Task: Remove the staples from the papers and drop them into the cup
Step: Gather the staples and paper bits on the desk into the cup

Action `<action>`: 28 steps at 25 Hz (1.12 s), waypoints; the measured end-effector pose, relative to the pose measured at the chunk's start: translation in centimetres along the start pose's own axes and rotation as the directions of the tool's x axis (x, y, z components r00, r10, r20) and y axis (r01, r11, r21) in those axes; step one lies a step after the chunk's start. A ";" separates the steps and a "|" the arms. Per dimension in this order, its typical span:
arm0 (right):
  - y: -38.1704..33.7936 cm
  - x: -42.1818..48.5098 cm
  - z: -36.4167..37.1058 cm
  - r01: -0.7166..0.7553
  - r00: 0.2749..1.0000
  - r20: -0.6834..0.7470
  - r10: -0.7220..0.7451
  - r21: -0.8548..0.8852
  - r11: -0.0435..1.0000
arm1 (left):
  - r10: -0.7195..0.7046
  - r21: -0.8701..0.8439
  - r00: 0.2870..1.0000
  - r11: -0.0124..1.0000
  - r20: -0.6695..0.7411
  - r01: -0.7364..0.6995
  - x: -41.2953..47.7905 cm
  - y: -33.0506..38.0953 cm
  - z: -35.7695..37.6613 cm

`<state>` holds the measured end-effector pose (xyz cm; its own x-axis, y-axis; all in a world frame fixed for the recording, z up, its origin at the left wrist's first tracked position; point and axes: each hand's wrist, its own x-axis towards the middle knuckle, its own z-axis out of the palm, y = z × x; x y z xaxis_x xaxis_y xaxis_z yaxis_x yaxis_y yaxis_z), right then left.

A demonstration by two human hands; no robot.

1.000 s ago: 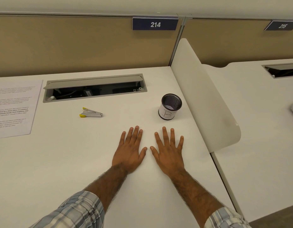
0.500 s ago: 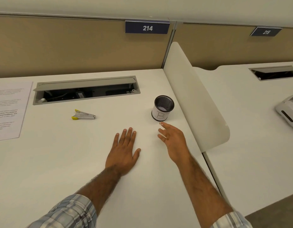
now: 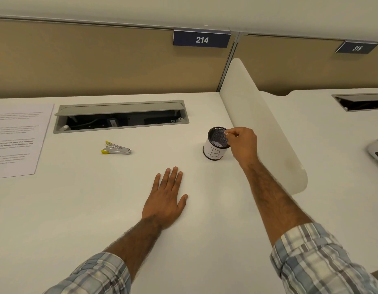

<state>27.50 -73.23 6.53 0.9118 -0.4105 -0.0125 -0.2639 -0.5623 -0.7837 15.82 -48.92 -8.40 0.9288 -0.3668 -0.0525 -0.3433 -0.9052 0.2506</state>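
A black mesh cup [image 3: 214,153] with a white label marked "B" stands on the white desk [image 3: 77,209], right of centre. My right hand [image 3: 244,145] is at the cup's right side, thumb and fingertips curled onto its rim. My left hand [image 3: 165,198] lies flat on the desk, fingers straight, nearer to me than the cup. A metal staple remover [image 3: 116,148] with yellow tips lies to the left of the cup. A printed paper [image 3: 16,139] lies at the far left edge, partly cut off. No staple can be made out.
An open cable tray [image 3: 120,116] is sunk into the desk behind the staple remover. A white curved divider [image 3: 262,124] stands just right of the cup. Beyond it, a neighbouring desk holds a white device [image 3: 377,150].
My right hand lifted off the desk and reached forward to the cup's rim. My left hand stayed flat. The view shifted slightly.
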 end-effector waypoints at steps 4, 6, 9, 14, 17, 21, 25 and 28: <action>0.1 1.3 0.3 0.105 0.994 0.053 -0.092 -0.329 0.938 | -0.001 -0.012 1.000 1.000 -0.002 0.001 0.0 0.0 0.0; 0.0 1.5 0.5 0.121 0.993 0.059 -0.107 -0.375 0.919 | -0.004 -0.005 1.000 1.000 0.000 0.004 0.0 0.0 0.0; -0.3 1.4 0.7 0.146 0.989 0.056 -0.135 -0.377 0.914 | -0.003 -0.002 1.000 1.000 0.001 0.003 0.0 0.0 -0.1; -0.8 0.6 0.6 0.216 0.973 -0.001 -0.231 -0.350 0.912 | -0.002 -0.006 1.000 1.000 0.003 0.002 0.0 0.0 -0.1; 0.3 -2.5 0.8 0.402 0.896 -0.109 -0.429 -0.208 0.892 | -0.003 0.001 1.000 1.000 0.005 0.003 0.0 0.0 0.0; 6.1 -9.5 3.4 0.438 0.896 0.094 -0.434 -0.342 0.831 | -0.003 -0.004 1.000 1.000 0.000 0.003 0.2 0.0 0.1; 10.4 -12.7 5.2 0.354 0.929 0.333 -0.161 -0.676 0.646 | -0.004 0.012 1.000 1.000 0.004 0.004 0.2 -0.1 0.3; 10.1 -12.9 5.8 0.349 0.930 0.345 -0.128 -0.718 0.602 | -0.006 0.016 1.000 1.000 0.005 0.006 0.1 -0.2 0.4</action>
<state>14.92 -69.50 -4.85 0.9901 -0.0622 -0.1257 -0.0665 -0.9973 -0.0305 15.90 -48.88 -8.80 0.9301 -0.3625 -0.0593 -0.3399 -0.9106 0.2349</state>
